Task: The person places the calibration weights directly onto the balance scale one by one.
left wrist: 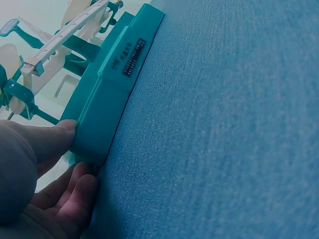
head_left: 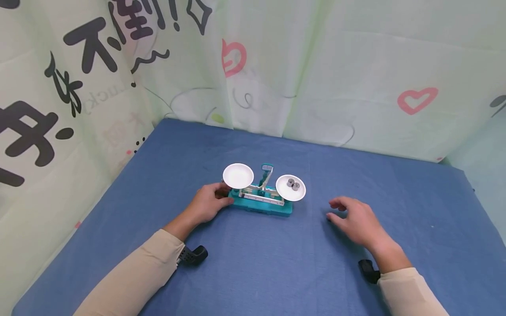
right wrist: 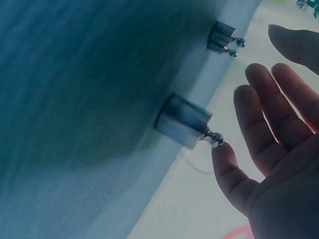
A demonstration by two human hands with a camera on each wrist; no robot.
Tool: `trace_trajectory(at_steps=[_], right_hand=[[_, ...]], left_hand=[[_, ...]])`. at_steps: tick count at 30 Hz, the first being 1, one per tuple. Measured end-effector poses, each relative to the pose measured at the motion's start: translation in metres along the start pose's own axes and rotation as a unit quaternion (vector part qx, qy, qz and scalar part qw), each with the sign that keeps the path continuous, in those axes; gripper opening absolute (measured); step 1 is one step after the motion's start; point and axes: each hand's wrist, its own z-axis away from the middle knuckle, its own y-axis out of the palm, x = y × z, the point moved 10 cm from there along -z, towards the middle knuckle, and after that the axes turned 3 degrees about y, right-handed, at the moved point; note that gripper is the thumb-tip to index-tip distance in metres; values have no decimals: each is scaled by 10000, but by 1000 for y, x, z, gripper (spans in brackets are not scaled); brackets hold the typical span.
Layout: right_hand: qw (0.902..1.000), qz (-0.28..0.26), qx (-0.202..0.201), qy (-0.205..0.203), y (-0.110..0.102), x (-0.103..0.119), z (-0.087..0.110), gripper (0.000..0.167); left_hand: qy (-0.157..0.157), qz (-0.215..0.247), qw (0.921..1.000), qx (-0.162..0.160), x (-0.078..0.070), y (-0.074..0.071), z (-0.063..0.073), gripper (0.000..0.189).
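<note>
A teal tray balance (head_left: 258,206) stands on the blue table, with white pans on both sides. Two small metal weights (head_left: 295,187) sit in its right pan (head_left: 283,189), while the left pan (head_left: 238,176) holds nothing. My left hand (head_left: 206,203) grips the left end of the base, thumb on top and fingers curled at its end. To the right of the balance, my right hand (head_left: 357,223) hovers with loosely bent fingers, holding nothing. Beside it, the right wrist view shows a knobbed metal weight (right wrist: 183,121) and smaller weights (right wrist: 221,37) beyond; the head view hides them.
A printed curtain (head_left: 363,79) with hearts and dark lettering hangs behind the table and along its left side. Blue cloth (head_left: 261,267) covers the tabletop. A black wrist camera (head_left: 193,255) sticks out from the left sleeve, another (head_left: 369,271) from the right.
</note>
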Motion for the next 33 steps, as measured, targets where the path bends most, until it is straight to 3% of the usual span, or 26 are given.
trace_trajectory(at_steps=[25,33], right_hand=[[9978,554,331,179,16,-10,-5,27],[9973,590,410,157,16,-10,-4,17]], left_hand=[[21,-34,10000,23,-1,-1,1,37],[39,-18,10000,40,-1,-1,1,38]])
